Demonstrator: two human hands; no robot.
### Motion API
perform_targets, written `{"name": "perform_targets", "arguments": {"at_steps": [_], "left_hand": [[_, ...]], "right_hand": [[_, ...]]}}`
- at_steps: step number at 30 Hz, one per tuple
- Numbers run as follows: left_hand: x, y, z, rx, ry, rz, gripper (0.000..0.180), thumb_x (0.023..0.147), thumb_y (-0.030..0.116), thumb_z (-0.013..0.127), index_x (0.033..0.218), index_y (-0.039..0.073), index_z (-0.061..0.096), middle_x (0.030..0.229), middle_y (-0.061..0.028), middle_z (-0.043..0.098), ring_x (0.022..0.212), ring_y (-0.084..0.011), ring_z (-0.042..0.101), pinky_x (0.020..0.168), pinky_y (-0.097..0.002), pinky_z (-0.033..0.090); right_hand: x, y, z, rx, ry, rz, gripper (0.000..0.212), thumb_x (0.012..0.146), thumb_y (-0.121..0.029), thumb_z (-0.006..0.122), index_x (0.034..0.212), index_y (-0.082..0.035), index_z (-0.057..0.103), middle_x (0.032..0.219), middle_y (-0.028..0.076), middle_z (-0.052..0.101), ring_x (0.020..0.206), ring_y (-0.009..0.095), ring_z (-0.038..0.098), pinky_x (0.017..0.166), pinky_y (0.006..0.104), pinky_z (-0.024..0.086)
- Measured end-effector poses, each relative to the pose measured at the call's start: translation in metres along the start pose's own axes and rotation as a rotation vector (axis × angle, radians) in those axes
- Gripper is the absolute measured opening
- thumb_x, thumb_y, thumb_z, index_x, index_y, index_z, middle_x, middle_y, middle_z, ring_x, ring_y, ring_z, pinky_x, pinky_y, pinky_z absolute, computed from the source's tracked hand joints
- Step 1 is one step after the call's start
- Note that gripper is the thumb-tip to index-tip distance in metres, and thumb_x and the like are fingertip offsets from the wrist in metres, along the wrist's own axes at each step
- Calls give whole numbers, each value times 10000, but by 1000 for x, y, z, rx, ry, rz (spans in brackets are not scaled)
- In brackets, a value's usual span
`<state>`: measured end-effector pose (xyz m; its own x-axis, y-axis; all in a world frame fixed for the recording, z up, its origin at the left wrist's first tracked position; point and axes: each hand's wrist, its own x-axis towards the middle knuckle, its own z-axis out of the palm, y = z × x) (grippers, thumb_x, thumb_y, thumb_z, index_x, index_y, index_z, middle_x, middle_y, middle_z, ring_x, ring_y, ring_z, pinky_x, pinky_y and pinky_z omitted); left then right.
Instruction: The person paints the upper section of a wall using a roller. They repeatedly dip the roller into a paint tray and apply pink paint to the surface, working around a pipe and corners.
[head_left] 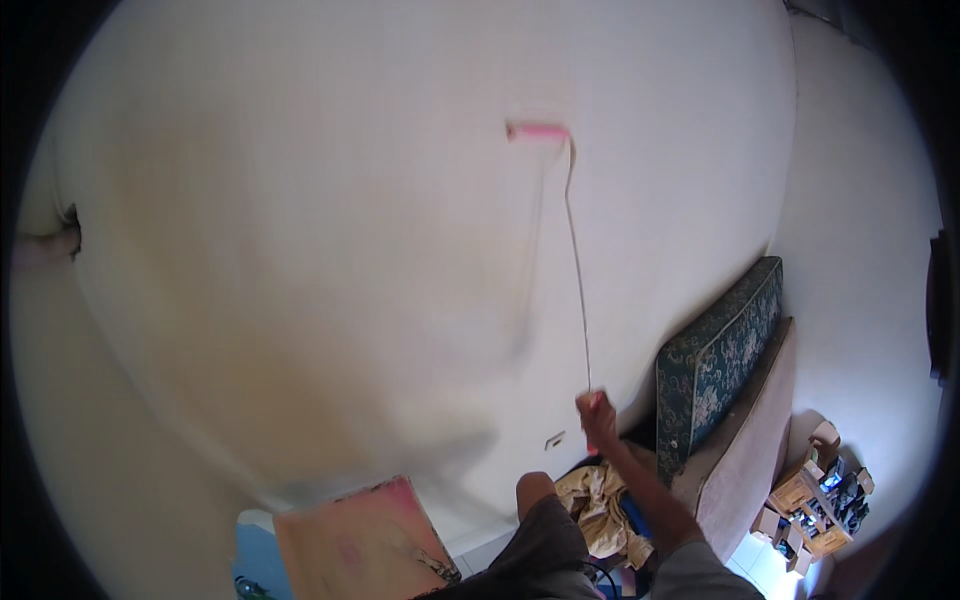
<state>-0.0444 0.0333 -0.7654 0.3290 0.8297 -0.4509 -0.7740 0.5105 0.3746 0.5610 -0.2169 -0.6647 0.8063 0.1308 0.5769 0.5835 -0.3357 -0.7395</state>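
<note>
My right hand is closed round the red grip of a paint roller. From it a long thin metal rod runs up to the pink roller sleeve, which lies level against or close to the pale wall; a gap cannot be ruled out. The rod's shadow falls on the wall to its left. A wall socket plate sits just left of my hand. My left hand is not in view.
Below left stands a pink-smeared board beside a blue object. Crumpled tan cloth lies by my leg. At right lean a green floral mattress and a beige padded slab, with a cluttered wooden cabinet beyond.
</note>
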Motion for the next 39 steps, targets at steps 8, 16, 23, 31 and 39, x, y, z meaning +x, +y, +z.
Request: {"name": "perform_targets", "arguments": {"at_steps": [8, 16, 23, 31, 39], "left_hand": [[-6, 3, 4, 124, -136, 111, 593, 705, 265, 650, 1231, 64, 465, 1082, -86, 585, 899, -237, 575, 722, -393, 504], [4, 20, -13, 217, -167, 9, 556, 715, 333, 615, 1205, 108, 482, 1093, -53, 574, 937, -220, 576, 754, -414, 493], [-8, 12, 17, 313, -157, 65, 640, 679, 326, 589, 1254, 83, 447, 1142, -76, 558, 1019, -254, 553, 761, -437, 466], [-5, 13, 12, 236, -153, 57, 718, 671, 291, 613, 1319, 78, 393, 1253, -101, 500, 1138, -278, 502, 858, -484, 450], [0, 8, -1, 159, -158, 64, 742, 663, 278, 618, 1332, 68, 375, 1263, -106, 493, 1151, -284, 494, 883, -481, 441]], "right_hand": [[-213, 20, -83, -147, -141, 184, 218, 778, -205, 667, 769, -25, 543, 631, 121, 550, 582, 239, 569, 567, 365, 464], [-210, 1, -175, -191, -545, 189, 290, 753, -188, 722, 727, -60, 463, 575, 5, 429, 552, 107, 395, 502, 317, 375], [-106, -53, -137, -395, -1054, -19, 360, 716, -312, 760, 784, -51, 522, 590, 76, 499, 527, 228, 488, 522, 361, 410], [-16, -115, -89, -572, -1265, -246, 340, 682, -300, 758, 752, -43, 546, 587, 111, 554, 517, 259, 560, 540, 389, 454], [27, -134, -85, -752, -1304, -458, 325, 664, -301, 739, 759, -39, 572, 611, 122, 576, 559, 315, 572, 574, 411, 470]]}}
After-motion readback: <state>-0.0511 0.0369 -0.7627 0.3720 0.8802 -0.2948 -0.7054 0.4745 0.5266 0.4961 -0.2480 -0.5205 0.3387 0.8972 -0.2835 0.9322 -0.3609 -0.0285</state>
